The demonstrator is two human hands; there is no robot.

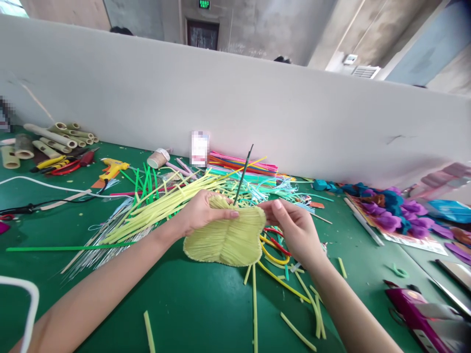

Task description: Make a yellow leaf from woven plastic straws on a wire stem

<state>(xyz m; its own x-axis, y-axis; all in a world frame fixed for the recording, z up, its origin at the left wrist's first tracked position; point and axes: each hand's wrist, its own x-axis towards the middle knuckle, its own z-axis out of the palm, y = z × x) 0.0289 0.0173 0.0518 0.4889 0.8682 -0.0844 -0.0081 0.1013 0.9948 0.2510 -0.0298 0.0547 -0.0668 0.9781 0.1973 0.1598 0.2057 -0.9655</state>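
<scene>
A broad, pale yellow-green craft leaf (230, 240) with a ribbed face and fuzzy edge hangs over the table's near middle. My left hand (204, 213) grips its upper left part, thumb laid across the front and fingers behind. At the upper right corner of the leaf, the bent fingers of my right hand (292, 225) close on the edge; the fingertips are partly hidden. A thin dark green stem (243, 176) stands up behind the top of the leaf. Beyond my hands lies a loose heap of yellow-green chenille stems (162, 208).
To the left are bamboo tubes (51, 137), pliers (73, 162) and a yellow glue gun (112, 169). Purple and teal craft flowers (401, 211) lie right, above a magenta device (419, 314). Cut stem pieces (298, 332) litter the green table (191, 309). A white partition (147, 93) bounds its back.
</scene>
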